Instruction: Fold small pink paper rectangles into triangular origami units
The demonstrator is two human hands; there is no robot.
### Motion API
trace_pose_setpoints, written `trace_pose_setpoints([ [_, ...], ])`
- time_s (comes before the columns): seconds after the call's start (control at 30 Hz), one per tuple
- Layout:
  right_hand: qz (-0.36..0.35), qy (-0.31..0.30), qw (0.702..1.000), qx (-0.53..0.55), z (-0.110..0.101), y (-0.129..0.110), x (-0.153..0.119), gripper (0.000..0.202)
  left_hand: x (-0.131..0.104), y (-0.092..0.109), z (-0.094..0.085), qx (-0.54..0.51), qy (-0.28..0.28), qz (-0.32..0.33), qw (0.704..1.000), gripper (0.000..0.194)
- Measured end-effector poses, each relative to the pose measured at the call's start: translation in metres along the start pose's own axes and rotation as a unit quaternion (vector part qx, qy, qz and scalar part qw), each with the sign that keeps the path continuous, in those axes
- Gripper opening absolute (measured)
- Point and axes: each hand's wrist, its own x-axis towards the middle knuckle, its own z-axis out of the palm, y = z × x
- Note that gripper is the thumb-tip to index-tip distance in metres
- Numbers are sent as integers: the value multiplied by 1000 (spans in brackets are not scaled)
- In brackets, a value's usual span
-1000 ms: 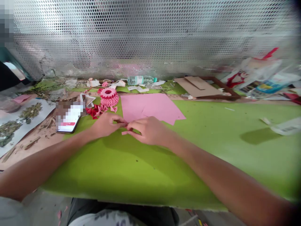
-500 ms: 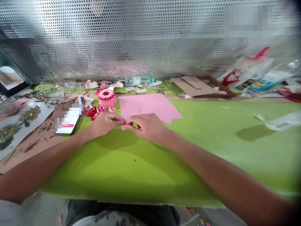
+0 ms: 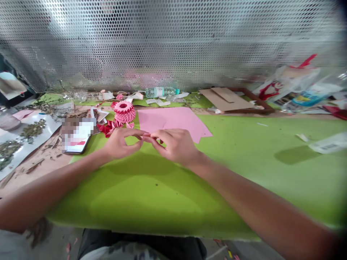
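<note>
- In the middle, over the green mat (image 3: pixel 162 202) and by the near edge of the pink sheet (image 3: pixel 173 117), is one small pink strip (image 3: pixel 146 138).
- The strip's long way goes from side to side: one end points to the left hand (image 3: pixel 120 143), the other to the right hand (image 3: pixel 177 144). Fingers hide both its ends, so its full length cannot be told.
- There are two hands, one on each side of the strip.
- The right hand has its thumb and first finger closed, with the strip's right end pinched between the tips.
- The left hand is bent in a loop, with a gap between thumb and first finger. Its fingertips touch the strip's left end, but how firmly they hold it cannot be told.
- Behind the left hand is one pink ring (image 3: pixel 124 112), made of many points, with its hole facing up. Red and pink folds (image 3: pixel 107 128) lie beside it, too bunched up to count.
- One phone (image 3: pixel 81 136) lies to the left, its screen facing up.
- Two heaps of dry leaves (image 3: pixel 33 130) are on the white paper (image 3: pixel 50 124) at the far left.
- One bottle (image 3: pixel 158 92) lies on its side behind the sheet, its cap pointing right.
- One brown tray (image 3: pixel 262 103), with card (image 3: pixel 219 100) on it, is at the back right.
</note>
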Motion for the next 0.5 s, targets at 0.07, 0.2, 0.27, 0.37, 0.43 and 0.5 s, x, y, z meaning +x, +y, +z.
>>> trace_pose_setpoints([
  [0.07, -8, 2, 1000, 3, -1, -1, 0, 19, -1, 0, 1, 30, 20, 15, 999, 21],
  [0.2, -14, 1, 1000, 1, -2, -2, 1, 20, -3, -3, 3, 108, 47, 62, 991, 17],
  [0.27, -16, 0, 1000, -7, -2, -2, 1, 21, -3, -4, 3, 150, 53, 106, 982, 19],
  [0.37, -13, -2, 1000, -5, -1, -2, 1, 21, -3, -8, 2, 201, 60, 158, 965, 22],
  [0.43, -5, -1, 1000, 7, 0, -3, 1, 21, -2, -10, 1, 221, 68, 179, 956, 22],
  [0.5, 0, 6, 1000, 19, 1, -3, 1, 19, -2, -11, -1, 235, 79, 197, 948, 22],
])
